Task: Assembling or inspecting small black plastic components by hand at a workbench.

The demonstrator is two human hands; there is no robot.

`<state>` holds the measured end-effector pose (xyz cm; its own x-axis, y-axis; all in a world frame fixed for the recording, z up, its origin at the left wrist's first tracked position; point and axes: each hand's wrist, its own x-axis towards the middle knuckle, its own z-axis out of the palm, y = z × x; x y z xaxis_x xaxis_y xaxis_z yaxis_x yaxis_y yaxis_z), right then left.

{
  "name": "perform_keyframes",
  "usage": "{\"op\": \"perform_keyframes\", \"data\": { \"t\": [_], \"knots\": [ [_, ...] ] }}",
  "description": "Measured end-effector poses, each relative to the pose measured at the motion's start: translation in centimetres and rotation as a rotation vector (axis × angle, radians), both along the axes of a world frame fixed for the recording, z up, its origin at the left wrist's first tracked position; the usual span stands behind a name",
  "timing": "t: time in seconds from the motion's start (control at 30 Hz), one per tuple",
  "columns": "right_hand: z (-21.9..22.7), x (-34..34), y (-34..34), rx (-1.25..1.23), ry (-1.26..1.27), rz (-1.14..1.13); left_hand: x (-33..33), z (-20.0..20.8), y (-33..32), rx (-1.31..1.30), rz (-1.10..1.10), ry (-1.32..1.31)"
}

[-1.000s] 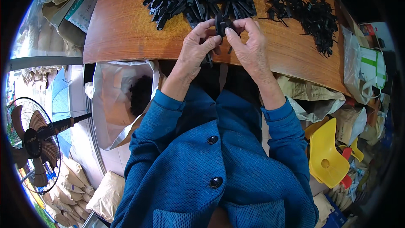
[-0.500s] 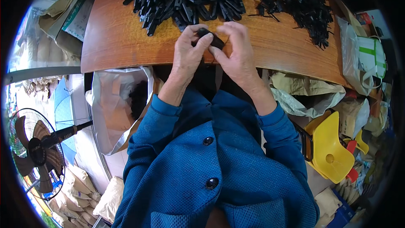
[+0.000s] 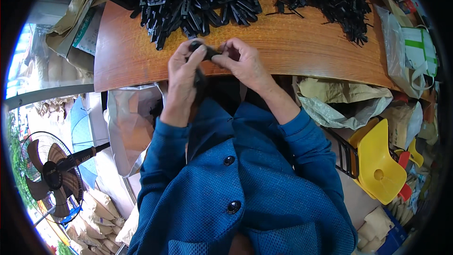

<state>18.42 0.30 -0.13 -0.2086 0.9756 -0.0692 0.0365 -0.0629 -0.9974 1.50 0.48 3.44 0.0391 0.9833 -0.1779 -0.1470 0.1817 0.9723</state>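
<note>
The part (image 3: 210, 53) is partly hidden by the fingertips around it, and its finer details cannot be made out; a blurred dark piece (image 3: 200, 82) beside the left palm is equally unclear. The upper edge of the view cuts off the large heap (image 3: 198, 7) and the small heap (image 3: 347, 12), both of black pieces. The table (image 3: 292, 59) is wood-brown, with a visible grain and a front edge that bends in the fisheye view. Below that edge, a white bag (image 3: 125, 134) hangs open at left and a pale sack (image 3: 330, 113) at right. Farther out lie a dark-bladed fan (image 3: 53, 174), a blue umbrella (image 3: 84, 134), stacked paper sacks (image 3: 96, 224) and a yellow chair (image 3: 380, 160). The part is black, short and narrow, held above the table near its front edge. The left hand (image 3: 181, 71) pinches it between thumb and fingers; the right hand (image 3: 247, 66), fingers curled, has its thumb at the part's right end, but whether it pinches cannot be told.
</note>
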Motion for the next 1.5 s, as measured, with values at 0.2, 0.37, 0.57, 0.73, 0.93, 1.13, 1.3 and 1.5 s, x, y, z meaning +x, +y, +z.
{"op": "perform_keyframes", "data": {
  "t": [0.2,0.37,0.57,0.73,0.93,1.13,1.3,1.5],
  "knots": [
    [0.4,8.5,4.5,0.393,-0.860,-0.322,-20.5,-0.4,-3.0,-0.025,0.146,0.968],
    [-0.7,12.4,8.5,0.633,-1.337,-0.420,-19.9,0.6,-4.2,0.321,0.087,1.596],
    [-1.0,11.3,9.8,0.585,-1.429,-0.434,-6.3,0.4,4.0,0.872,-0.131,1.454],
    [-1.3,12.3,10.3,0.636,-1.451,-0.480,-2.6,-2.2,9.6,0.989,-0.315,1.624],
    [-1.4,12.4,11.4,0.669,-1.316,-0.534,-1.9,-1.8,11.7,0.955,-0.270,1.412],
    [-1.4,10.5,12.6,0.698,-1.436,-0.530,-1.0,-2.6,12.7,0.518,0.049,0.811],
    [-2.2,10.6,12.6,0.765,-1.439,-0.455,-3.2,-3.2,11.8,-0.101,0.032,-0.405],
    [-1.3,9.5,10.5,0.790,-1.348,-0.289,-4.9,-3.7,8.3,-0.258,-0.050,-0.673]
  ]
}}
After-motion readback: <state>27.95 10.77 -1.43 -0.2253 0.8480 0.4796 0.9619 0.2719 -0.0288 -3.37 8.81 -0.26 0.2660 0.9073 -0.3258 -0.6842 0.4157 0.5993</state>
